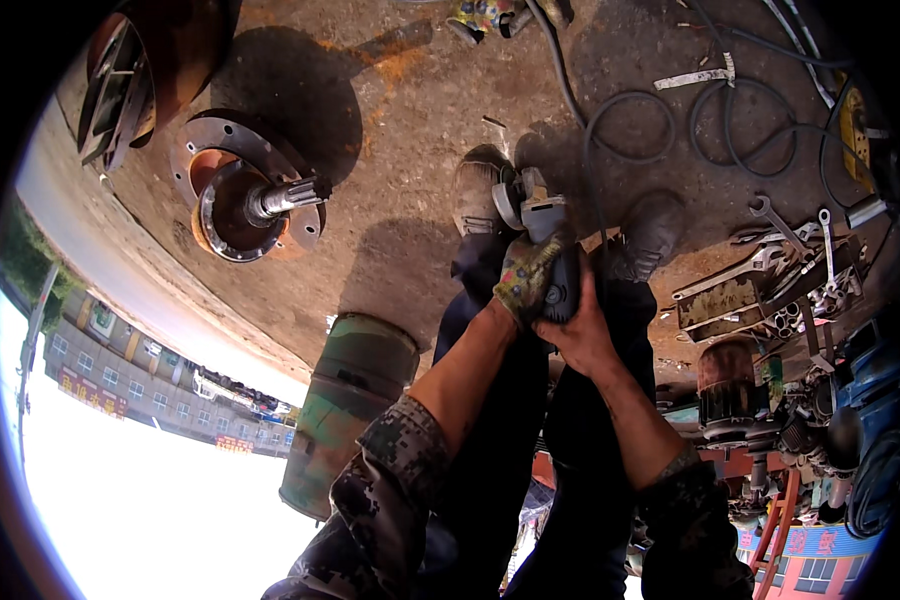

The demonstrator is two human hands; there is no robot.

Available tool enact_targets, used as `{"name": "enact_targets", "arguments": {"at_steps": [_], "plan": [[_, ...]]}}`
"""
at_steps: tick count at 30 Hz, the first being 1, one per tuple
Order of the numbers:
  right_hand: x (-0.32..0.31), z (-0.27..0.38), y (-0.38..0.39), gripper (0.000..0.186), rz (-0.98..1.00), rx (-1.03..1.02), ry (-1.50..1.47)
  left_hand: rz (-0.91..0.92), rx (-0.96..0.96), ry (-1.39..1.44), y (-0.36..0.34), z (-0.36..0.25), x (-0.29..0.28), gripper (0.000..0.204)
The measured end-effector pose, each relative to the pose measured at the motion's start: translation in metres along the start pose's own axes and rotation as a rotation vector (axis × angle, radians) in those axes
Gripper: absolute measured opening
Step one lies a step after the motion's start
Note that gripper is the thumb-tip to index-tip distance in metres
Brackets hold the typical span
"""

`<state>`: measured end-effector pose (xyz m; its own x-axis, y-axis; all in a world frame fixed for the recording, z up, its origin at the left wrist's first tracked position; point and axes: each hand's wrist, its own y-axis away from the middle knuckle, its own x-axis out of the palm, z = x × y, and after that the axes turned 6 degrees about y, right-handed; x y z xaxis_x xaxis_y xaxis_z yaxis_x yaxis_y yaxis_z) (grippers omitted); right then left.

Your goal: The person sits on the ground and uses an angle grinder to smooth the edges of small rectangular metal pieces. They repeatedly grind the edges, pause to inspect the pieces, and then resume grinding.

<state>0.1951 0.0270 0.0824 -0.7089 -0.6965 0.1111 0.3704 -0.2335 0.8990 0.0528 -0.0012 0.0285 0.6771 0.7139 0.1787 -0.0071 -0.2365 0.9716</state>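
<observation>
An angle grinder point(543, 215) is held between my legs, its disc end over my left boot point(475, 195) and its dark body angled toward me. My left hand point(525, 275), in a patterned work glove, is closed on the grinder near its head. My bare right hand point(575, 335) is wrapped around the rear body of the grinder. A cord runs from near the tool across the ground.
A flanged housing with splined shaft point(280, 200) lies left, below a rusty drum-shaped part point(180, 60). A green barrel point(355, 365) lies lower left. Wrenches point(760, 260), a metal toolbox point(720, 310), looped cables point(630, 155) and motor parts point(730, 390) lie right. Another patterned glove point(485, 15) lies at the top.
</observation>
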Motion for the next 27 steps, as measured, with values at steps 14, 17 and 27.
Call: {"name": "enact_targets", "arguments": {"at_steps": [14, 17, 27], "plan": [[0.0009, 0.0003, -0.0027, 0.123, -0.002, 0.013, -0.035, -0.014, -0.023, 0.035, -0.0002, -0.0041, 0.0022, 0.038], [-0.0005, 0.0021, -0.001, 0.123, 0.02, 0.042, -0.054, -0.024, -0.041, 0.047, 0.0032, -0.0083, 0.0034, 0.037], [0.0023, 0.0042, -0.0026, 0.122, -0.003, 0.047, -0.113, -0.025, -0.055, 0.046, -0.0014, -0.0068, 0.0022, 0.038]]}}
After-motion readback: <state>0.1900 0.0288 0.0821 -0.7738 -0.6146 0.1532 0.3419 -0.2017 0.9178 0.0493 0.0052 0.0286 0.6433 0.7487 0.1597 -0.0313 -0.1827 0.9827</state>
